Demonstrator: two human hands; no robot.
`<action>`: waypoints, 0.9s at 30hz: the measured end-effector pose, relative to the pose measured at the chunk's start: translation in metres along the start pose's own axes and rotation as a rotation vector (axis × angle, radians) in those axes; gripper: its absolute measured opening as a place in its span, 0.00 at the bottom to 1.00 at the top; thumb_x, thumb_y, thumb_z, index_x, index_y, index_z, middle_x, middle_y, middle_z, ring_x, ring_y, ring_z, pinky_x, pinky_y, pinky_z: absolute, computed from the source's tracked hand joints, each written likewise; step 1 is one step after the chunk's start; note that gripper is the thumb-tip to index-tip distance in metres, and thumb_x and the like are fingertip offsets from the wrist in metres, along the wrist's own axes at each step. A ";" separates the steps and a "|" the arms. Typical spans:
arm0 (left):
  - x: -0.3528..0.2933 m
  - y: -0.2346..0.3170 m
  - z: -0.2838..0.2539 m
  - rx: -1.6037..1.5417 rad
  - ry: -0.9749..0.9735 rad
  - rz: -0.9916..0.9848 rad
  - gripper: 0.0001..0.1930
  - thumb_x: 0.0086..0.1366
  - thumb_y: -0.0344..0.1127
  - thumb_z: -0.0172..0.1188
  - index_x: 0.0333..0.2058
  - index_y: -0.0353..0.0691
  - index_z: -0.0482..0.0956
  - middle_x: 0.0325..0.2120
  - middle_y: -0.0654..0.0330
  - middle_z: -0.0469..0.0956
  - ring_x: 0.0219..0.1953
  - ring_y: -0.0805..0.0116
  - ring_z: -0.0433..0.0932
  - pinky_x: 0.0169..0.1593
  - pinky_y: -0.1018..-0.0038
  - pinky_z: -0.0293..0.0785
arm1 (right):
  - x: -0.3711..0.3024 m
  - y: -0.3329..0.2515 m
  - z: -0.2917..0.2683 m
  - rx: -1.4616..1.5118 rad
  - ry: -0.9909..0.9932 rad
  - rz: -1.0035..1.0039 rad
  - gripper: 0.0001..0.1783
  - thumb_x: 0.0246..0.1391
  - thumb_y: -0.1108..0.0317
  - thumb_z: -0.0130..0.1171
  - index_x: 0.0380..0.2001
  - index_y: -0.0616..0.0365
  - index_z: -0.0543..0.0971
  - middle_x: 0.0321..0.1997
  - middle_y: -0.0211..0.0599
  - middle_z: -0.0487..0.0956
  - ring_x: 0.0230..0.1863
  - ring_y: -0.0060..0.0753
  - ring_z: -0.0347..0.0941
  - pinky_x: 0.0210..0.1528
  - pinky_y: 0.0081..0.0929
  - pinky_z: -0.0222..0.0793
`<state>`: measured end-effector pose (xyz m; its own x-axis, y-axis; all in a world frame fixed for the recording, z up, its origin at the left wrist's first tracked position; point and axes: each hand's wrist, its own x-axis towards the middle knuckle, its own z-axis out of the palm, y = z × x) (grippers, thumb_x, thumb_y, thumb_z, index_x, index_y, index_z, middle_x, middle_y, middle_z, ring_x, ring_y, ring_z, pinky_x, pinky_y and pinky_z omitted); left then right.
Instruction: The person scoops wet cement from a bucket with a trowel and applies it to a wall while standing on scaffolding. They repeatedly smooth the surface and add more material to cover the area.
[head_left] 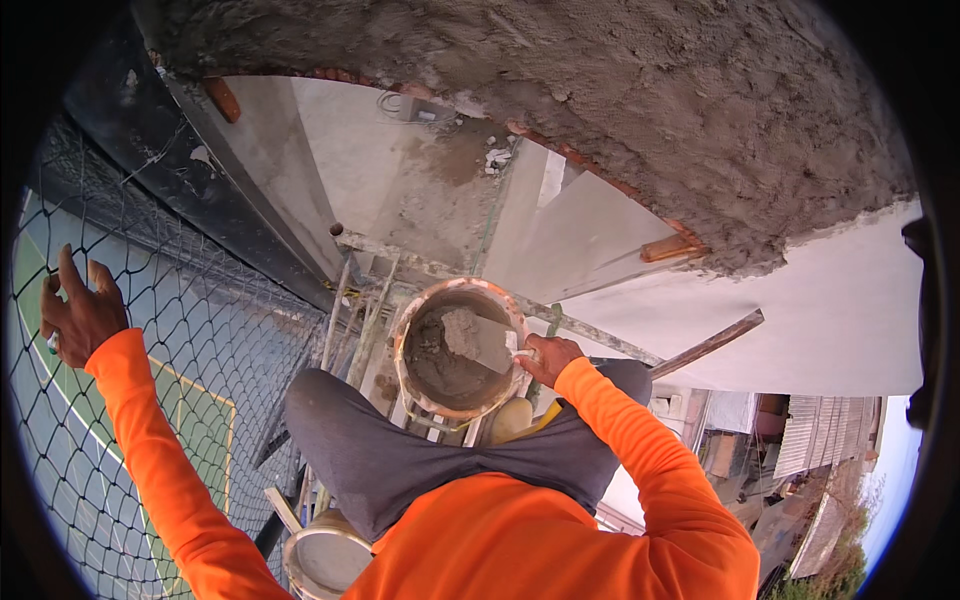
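Note:
My right hand [550, 360] is closed around the handle of a trowel [492, 346]. Its flat blade reaches over a round bucket [404, 368] and carries a lump of wet mortar [460, 330]. More grey mortar [452, 384] fills the bottom of the bucket, which stands between my knees. Out to the left, my left hand [88, 318] is raised at the chain-link fence [190, 310], its bent fingers hooked at the mesh. A ring shows on one finger.
Rough wet render [600, 110] covers the wall ahead, above a brick edge. Scaffold boards and poles [375, 325] lie beneath me. A wooden stick [708, 343] juts out at the right. Another bucket [325, 560] stands low at left. A court and rooftops lie far below.

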<state>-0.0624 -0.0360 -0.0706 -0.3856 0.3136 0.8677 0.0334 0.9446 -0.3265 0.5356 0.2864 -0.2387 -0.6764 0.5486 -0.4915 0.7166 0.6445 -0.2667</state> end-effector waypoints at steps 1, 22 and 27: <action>0.000 0.000 0.000 -0.007 -0.003 -0.002 0.26 0.61 0.53 0.67 0.58 0.74 0.75 0.51 0.67 0.73 0.52 0.48 0.77 0.39 0.60 0.82 | -0.005 -0.003 -0.012 0.010 0.063 -0.049 0.26 0.62 0.42 0.57 0.46 0.54 0.78 0.28 0.49 0.82 0.38 0.60 0.79 0.43 0.51 0.72; -0.002 0.008 -0.006 -0.071 -0.082 -0.083 0.26 0.62 0.49 0.67 0.58 0.72 0.74 0.59 0.65 0.67 0.59 0.51 0.71 0.48 0.54 0.80 | 0.022 -0.015 -0.298 0.671 0.744 -0.320 0.16 0.68 0.54 0.58 0.35 0.56 0.77 0.23 0.25 0.73 0.25 0.16 0.68 0.27 0.21 0.66; -0.001 0.008 -0.007 -0.196 -0.010 -0.079 0.25 0.61 0.48 0.68 0.57 0.72 0.75 0.58 0.64 0.67 0.58 0.52 0.71 0.47 0.55 0.81 | 0.124 -0.028 -0.246 0.189 0.707 -0.335 0.18 0.65 0.52 0.58 0.39 0.58 0.77 0.32 0.50 0.81 0.36 0.58 0.77 0.40 0.46 0.71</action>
<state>-0.0550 -0.0280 -0.0718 -0.4032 0.2381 0.8836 0.1815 0.9672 -0.1779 0.3897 0.4668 -0.0881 -0.7631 0.5902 0.2634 0.4308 0.7682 -0.4736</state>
